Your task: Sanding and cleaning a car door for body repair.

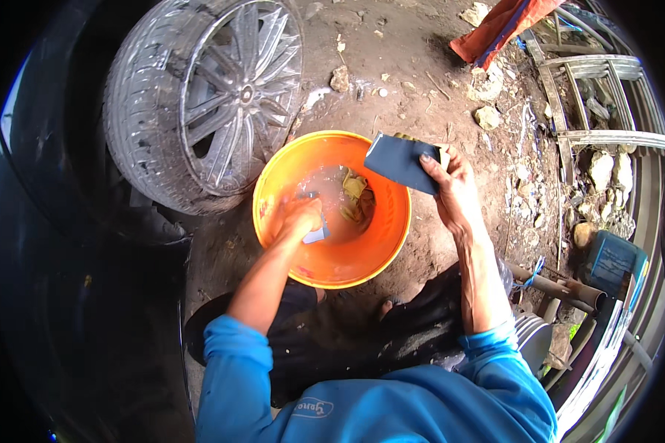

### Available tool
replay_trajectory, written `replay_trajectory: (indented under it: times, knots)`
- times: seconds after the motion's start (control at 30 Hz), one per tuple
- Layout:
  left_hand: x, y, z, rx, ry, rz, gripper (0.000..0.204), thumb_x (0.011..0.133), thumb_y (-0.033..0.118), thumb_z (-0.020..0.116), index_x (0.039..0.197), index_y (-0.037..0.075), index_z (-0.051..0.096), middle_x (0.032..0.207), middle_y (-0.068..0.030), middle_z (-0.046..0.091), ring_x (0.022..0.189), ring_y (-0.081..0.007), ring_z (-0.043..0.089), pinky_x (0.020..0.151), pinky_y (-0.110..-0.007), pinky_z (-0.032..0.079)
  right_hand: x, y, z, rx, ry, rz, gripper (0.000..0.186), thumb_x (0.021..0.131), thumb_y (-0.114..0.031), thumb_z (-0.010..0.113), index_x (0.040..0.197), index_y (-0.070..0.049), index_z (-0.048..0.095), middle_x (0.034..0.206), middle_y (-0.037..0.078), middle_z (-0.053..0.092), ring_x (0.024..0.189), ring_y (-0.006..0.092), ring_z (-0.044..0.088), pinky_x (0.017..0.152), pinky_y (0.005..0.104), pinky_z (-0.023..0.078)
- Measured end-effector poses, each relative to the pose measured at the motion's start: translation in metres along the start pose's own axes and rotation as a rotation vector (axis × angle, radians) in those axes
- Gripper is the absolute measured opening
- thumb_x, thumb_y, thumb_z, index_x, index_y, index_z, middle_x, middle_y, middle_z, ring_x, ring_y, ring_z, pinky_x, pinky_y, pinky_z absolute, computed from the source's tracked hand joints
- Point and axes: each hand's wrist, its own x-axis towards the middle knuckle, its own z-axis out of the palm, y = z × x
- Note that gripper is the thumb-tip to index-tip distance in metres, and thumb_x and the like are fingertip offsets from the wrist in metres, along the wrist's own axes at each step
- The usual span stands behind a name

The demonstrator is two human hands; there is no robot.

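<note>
An orange bucket (319, 281) stands on the ground before me, with cloudy water in its bottom. My left hand (301, 216) reaches down into it, fingers bent over a flat grey-blue piece (316, 235) at the water; what kind of piece it is I cannot make out. A crumpled yellowish cloth (355, 186) lies in the water to the right of that hand. Above the bucket's right rim, my right hand (453, 182) grips a dark sheet of sandpaper (402, 162), thumb on top and fingers beneath.
A dusty wheel with its tyre (245, 94) stands at the bucket's upper left, beside a black car body (74, 310). Stones (488, 117) dot the dirt ground. At the right are a metal frame (602, 138) and a blue-green container (613, 262); an orange cloth (499, 33) hangs above.
</note>
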Motion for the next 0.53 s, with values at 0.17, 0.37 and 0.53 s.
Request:
replay_trajectory:
  times: [0.17,0.37,0.53]
  knots:
    - [0.09,0.054,0.061,-0.242,0.192,-0.067,0.097,0.072,0.029,0.084,0.152,0.02,0.03,0.155,-0.0147,0.036,0.142,-0.0399,0.034,0.112,-0.053,0.037,-0.033,-0.019,0.001,0.192,0.107,0.099,0.018,0.088,-0.004,0.073,0.102,-0.003,0.061,0.096,0.003,0.065,0.085,0.0112,0.064,0.082,0.0274,0.055]
    - [0.114,0.089,0.116,-0.532,0.149,0.081,0.035,0.076,0.014,0.069,0.11,0.007,0.069,0.106,-0.0159,0.069,0.107,-0.031,0.064,0.089,-0.04,0.052,-0.042,-0.029,-0.003,0.356,0.283,0.22,0.025,0.092,-0.008,0.066,0.115,-0.004,0.058,0.11,0.009,0.065,0.103,0.0234,0.067,0.086,0.0448,0.061]
    - [0.069,0.059,0.021,-1.274,0.169,-0.053,0.032,0.078,0.013,0.067,0.108,0.0,0.069,0.114,-0.0136,0.069,0.109,-0.025,0.064,0.092,-0.036,0.051,-0.025,-0.049,0.025,0.513,0.178,0.225,0.039,0.092,-0.01,0.065,0.126,-0.002,0.048,0.123,0.016,0.06,0.109,0.0327,0.065,0.088,0.0499,0.061]
